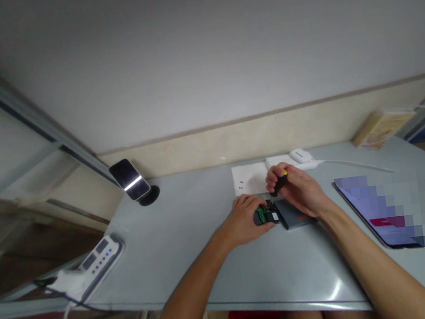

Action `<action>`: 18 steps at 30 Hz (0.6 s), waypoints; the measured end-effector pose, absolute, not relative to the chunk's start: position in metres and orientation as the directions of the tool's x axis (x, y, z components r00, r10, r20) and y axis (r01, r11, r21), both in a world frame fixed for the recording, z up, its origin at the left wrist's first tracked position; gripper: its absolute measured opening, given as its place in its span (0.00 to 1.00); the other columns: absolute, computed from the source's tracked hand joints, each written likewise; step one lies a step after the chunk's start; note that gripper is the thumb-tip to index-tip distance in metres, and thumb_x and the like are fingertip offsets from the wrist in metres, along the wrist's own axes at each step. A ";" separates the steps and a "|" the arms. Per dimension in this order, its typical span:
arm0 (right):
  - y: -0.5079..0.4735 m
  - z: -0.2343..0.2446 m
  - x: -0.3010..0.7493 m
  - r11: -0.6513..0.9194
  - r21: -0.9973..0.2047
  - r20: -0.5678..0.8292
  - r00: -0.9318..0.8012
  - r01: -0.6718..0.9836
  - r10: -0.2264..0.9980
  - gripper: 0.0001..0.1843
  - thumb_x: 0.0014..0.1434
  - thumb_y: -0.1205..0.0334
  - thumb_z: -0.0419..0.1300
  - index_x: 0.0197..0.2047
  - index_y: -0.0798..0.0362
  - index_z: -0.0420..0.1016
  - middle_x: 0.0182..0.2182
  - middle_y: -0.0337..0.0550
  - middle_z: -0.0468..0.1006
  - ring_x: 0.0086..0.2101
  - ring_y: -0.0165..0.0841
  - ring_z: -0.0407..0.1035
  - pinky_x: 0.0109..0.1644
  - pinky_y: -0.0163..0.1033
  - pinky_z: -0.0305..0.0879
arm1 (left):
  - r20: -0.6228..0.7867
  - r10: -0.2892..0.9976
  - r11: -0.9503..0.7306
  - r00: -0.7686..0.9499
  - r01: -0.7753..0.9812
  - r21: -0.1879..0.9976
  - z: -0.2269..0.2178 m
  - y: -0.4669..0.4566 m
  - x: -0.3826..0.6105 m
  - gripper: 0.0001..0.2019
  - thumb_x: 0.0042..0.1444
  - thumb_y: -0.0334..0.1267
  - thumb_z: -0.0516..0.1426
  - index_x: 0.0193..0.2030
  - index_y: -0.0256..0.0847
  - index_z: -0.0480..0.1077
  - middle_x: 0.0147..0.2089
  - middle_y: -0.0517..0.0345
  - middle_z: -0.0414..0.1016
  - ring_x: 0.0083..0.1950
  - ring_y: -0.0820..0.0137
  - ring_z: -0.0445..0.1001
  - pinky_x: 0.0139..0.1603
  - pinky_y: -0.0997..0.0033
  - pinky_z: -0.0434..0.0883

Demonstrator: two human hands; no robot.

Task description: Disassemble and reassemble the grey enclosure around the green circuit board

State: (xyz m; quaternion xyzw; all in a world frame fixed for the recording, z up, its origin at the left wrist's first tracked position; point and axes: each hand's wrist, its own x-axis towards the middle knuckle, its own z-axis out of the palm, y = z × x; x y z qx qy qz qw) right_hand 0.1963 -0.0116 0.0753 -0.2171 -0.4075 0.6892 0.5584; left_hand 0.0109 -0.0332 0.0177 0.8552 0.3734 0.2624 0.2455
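My left hand (248,219) grips a small opened electronic device (267,213) with a dark shell and a green circuit board showing. The fingers close over its far side and the thumb presses on the near edge. In my right hand (296,188) is a screwdriver (279,185) with a black and yellow handle, held upright and slightly tilted, its lower end over the device. The tip is too small to make out. A flat dark grey box (290,216) lies right of the device, partly under my right hand. Behind the hands, several tiny dark screws rest on white paper (250,173).
A tablet (380,217) lies on the right. At the back are a white power strip (309,165) with a cable and a yellowish box (383,127). On the left stand a phone (129,180) on a round holder and another power strip (99,259) near the table edge.
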 end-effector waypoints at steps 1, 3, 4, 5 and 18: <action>-0.012 0.075 0.193 -0.044 -0.793 0.144 -0.258 -0.608 0.955 0.17 0.56 0.46 0.69 0.32 0.49 0.71 0.28 0.38 0.65 0.30 0.30 0.62 0.34 0.36 0.64 | 0.266 0.768 -0.600 0.582 0.511 0.615 0.018 -0.033 0.011 0.21 0.53 0.44 0.68 0.50 0.44 0.68 0.51 0.54 0.76 0.56 0.58 0.69 0.61 0.56 0.65; -0.011 0.074 0.186 -0.030 -0.771 0.119 -0.191 -0.636 0.974 0.18 0.58 0.43 0.66 0.33 0.48 0.71 0.25 0.36 0.61 0.25 0.29 0.58 0.29 0.34 0.61 | 0.264 0.771 -0.598 0.580 0.516 0.613 0.017 -0.033 0.011 0.20 0.54 0.44 0.68 0.50 0.44 0.68 0.51 0.54 0.76 0.56 0.58 0.69 0.61 0.56 0.65; -0.011 0.074 0.184 -0.026 -0.764 0.105 -0.165 -0.645 0.981 0.18 0.60 0.41 0.63 0.34 0.47 0.70 0.24 0.35 0.58 0.24 0.28 0.55 0.27 0.34 0.58 | 0.260 0.772 -0.596 0.580 0.519 0.612 0.017 -0.033 0.011 0.20 0.54 0.44 0.68 0.50 0.44 0.68 0.51 0.54 0.76 0.56 0.58 0.69 0.60 0.57 0.66; -0.011 0.073 0.182 -0.025 -0.760 0.096 -0.150 -0.650 0.984 0.19 0.61 0.39 0.61 0.35 0.46 0.70 0.22 0.34 0.56 0.22 0.28 0.52 0.25 0.33 0.56 | 0.255 0.773 -0.595 0.581 0.522 0.611 0.017 -0.033 0.011 0.21 0.53 0.44 0.68 0.50 0.44 0.68 0.51 0.54 0.76 0.55 0.58 0.69 0.60 0.57 0.66; -0.010 0.075 0.202 0.016 -0.833 0.146 -0.192 -0.553 0.971 0.18 0.53 0.45 0.70 0.33 0.48 0.71 0.34 0.40 0.66 0.33 0.32 0.64 0.38 0.40 0.67 | 0.236 0.775 -0.587 0.586 0.530 0.612 0.017 -0.033 0.011 0.21 0.54 0.46 0.67 0.52 0.44 0.69 0.51 0.54 0.75 0.56 0.58 0.69 0.61 0.56 0.65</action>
